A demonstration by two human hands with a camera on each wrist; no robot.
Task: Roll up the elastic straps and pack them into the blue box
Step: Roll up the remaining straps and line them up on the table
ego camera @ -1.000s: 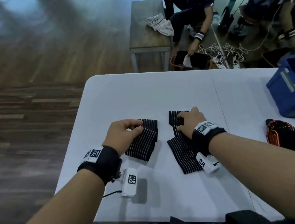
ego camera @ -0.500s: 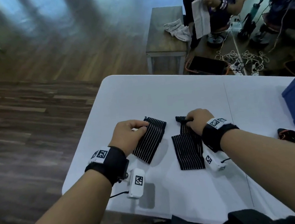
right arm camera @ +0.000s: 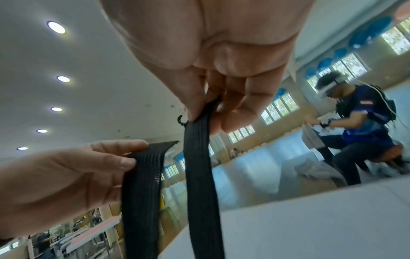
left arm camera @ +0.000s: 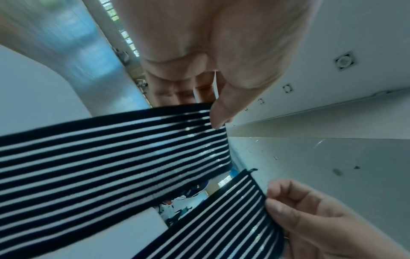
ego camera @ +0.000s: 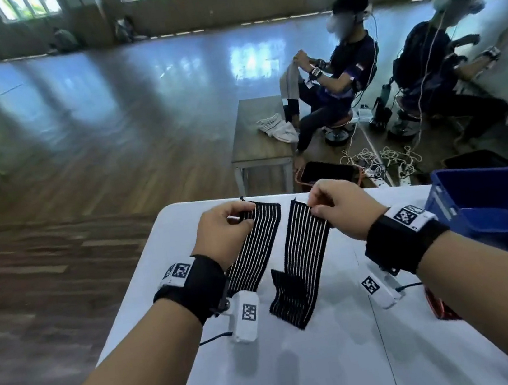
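Observation:
Two black elastic straps with white stripes hang from my hands above the white table (ego camera: 303, 365). My left hand (ego camera: 243, 218) pinches the top end of the left strap (ego camera: 254, 251), whose lower part runs behind my left wrist. My right hand (ego camera: 313, 206) pinches the top corner of the right strap (ego camera: 303, 250); its lower end lies folded on the table. The left wrist view shows my thumb (left arm camera: 218, 113) on the strap's (left arm camera: 111, 157) end. In the right wrist view my fingers (right arm camera: 233, 108) pinch the other strap (right arm camera: 199, 157). The blue box (ego camera: 494, 217) stands open at the right.
A black strap with an orange edge (ego camera: 440, 308) lies at the table's right edge, under my right forearm. Beyond the table's far edge stand a wooden bench (ego camera: 258, 139), a dark basket (ego camera: 328, 172) and floor cables. Two seated people work there.
Both hands have lifted the far ends of the straps off the table, so the straps now hang stretched out. The head view has tilted up.

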